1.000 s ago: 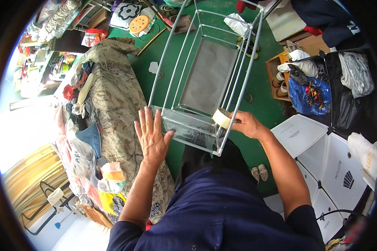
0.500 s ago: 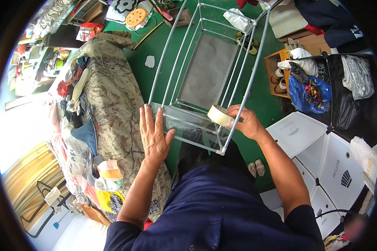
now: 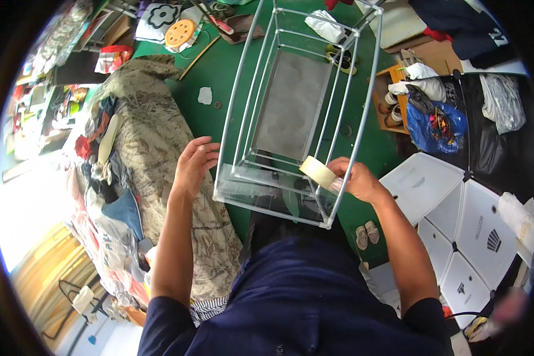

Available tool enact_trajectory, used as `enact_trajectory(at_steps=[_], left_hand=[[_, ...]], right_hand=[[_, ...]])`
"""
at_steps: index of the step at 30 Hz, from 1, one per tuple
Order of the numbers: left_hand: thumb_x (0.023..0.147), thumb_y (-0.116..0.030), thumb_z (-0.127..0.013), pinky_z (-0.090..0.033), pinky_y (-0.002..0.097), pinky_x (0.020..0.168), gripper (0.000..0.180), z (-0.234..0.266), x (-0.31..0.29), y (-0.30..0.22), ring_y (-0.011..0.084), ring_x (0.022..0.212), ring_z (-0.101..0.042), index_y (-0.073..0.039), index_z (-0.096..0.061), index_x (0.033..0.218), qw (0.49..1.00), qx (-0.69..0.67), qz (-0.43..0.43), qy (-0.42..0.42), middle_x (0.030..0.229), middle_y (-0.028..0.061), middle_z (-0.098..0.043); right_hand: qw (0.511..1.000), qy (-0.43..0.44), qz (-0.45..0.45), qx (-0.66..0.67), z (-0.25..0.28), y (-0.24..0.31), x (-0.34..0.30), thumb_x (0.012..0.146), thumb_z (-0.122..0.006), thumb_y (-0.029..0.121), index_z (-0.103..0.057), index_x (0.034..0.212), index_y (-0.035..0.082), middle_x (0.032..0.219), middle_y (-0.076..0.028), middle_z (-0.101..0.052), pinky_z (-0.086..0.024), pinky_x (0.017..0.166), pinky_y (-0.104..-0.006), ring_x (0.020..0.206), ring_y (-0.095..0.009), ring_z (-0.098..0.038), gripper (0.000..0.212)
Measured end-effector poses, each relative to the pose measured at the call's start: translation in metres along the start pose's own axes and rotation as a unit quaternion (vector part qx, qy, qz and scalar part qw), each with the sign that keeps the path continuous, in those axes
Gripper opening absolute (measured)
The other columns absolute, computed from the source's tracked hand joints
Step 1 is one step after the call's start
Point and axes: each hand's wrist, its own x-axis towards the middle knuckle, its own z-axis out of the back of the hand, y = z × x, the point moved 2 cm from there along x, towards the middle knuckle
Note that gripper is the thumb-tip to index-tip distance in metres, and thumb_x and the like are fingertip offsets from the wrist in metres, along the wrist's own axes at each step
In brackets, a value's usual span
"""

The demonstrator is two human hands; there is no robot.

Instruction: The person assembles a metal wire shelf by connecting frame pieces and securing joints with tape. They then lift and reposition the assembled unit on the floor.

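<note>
A tall rack frame of grey metal tubes (image 3: 238, 89) stands before me, with a grey fabric shelf (image 3: 293, 104) inside it. Clear tape (image 3: 249, 181) stretches across the near end of the frame, from the left tube toward the right. In my right hand (image 3: 362, 180), beside the right tube, is a cream-coloured tape roll (image 3: 318, 172), tilted inside the frame. My left hand (image 3: 193, 167) is just outside the left tube, its fingers loosely bent and apart, with nothing visible in them. Its fingertips come close to the tube; whether they touch it I cannot tell.
Camouflage cloth (image 3: 154, 118) covers a long heap on the left, with clothes (image 3: 121, 202) piled along it. White storage panels (image 3: 477, 231) stand at right, near a wooden shoe box (image 3: 391, 98) and a blue bag (image 3: 436, 130). Shoes (image 3: 366, 234) lie on the green floor (image 3: 213, 118).
My left hand has lifted off the tape at the left tube and moved outward to the left. The frame's near left corner now shows. My right hand still holds the tape roll.
</note>
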Motion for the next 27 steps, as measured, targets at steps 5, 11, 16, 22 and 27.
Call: enact_trajectory(at_steps=[5,11,16,22,27], left_hand=[[0.106,-0.011,-0.065,-0.06,0.0318,0.094,0.032,-0.039,0.081,0.003,0.0171,0.101,-0.071,-0.006,-0.064,0.138,0.949,0.088,0.188,0.237,0.125,0.0123,-0.071],[0.105,-0.007,-0.064,-0.059,0.0335,0.098,0.046,-0.119,0.127,0.034,0.0181,0.107,-0.07,-0.008,-0.056,0.15,0.796,0.089,0.266,0.536,0.137,0.0143,-0.067],[0.106,-0.009,-0.065,-0.057,0.0346,0.102,0.056,-0.159,0.122,0.04,0.0188,0.113,-0.067,-0.014,-0.048,0.159,0.739,0.089,0.306,0.593,0.144,0.0103,-0.061],[0.101,-0.005,-0.07,-0.056,0.0345,0.1,0.065,-0.178,0.116,0.059,0.0166,0.113,-0.066,-0.015,-0.045,0.159,0.72,0.118,0.256,0.634,0.144,0.0066,-0.055],[0.095,-0.004,-0.075,-0.055,0.0339,0.097,0.049,-0.183,0.112,0.077,0.0152,0.112,-0.064,-0.01,-0.056,0.14,0.735,0.113,0.192,0.64,0.145,0.009,-0.054]], right_hand=[[0.995,0.038,-0.076,0.055,0.005,0.001,-0.003,0.082,-0.081,-0.002,-0.08,0.109,0.004,0.123,-0.007,-0.073,-0.056,0.1,-0.0346,0.114,-0.022,-0.07,0.028],[0.977,0.086,-0.157,0.112,0.011,0.013,0.002,0.085,-0.074,-0.006,-0.077,0.118,0.002,0.138,-0.007,-0.068,-0.053,0.105,-0.0343,0.122,-0.022,-0.067,0.035],[0.959,0.067,-0.269,0.064,0.01,0.034,0.005,0.086,-0.081,0.002,-0.073,0.13,0.004,0.128,-0.009,-0.075,-0.052,0.106,-0.0358,0.119,-0.021,-0.07,0.045],[0.966,0.03,-0.257,0.024,0.005,0.042,0.001,0.09,-0.079,0.005,-0.074,0.126,0.007,0.119,-0.007,-0.078,-0.055,0.098,-0.0338,0.109,-0.019,-0.071,0.037],[0.959,-0.012,-0.272,0.074,0.0,0.039,-0.01,0.087,-0.08,0.002,-0.072,0.128,0.005,0.122,-0.005,-0.073,-0.055,0.094,-0.0335,0.108,-0.016,-0.068,0.041]])
